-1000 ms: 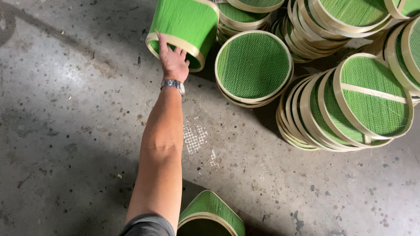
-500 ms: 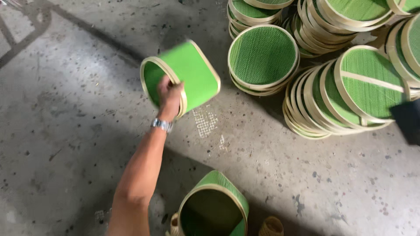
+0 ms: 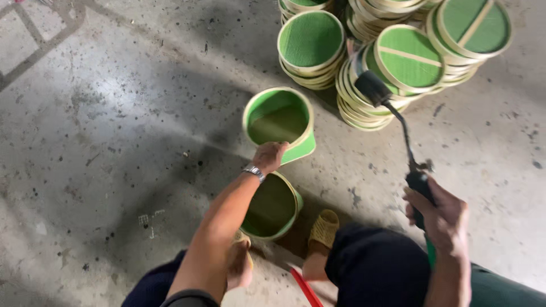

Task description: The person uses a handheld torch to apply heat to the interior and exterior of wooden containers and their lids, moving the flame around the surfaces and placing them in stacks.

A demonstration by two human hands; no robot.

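Head view: left hand grips the rim of a green basket at centre; right hand clasps a black torch at right.

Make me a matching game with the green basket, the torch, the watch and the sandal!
Things:
1. basket
2. torch
3. watch
4. sandal

Places:
A. on a foot, by the floor
B. on the left wrist
C. held at its rim by the left hand
D. gripped in the right hand

Pairs: 1-C, 2-D, 3-B, 4-A
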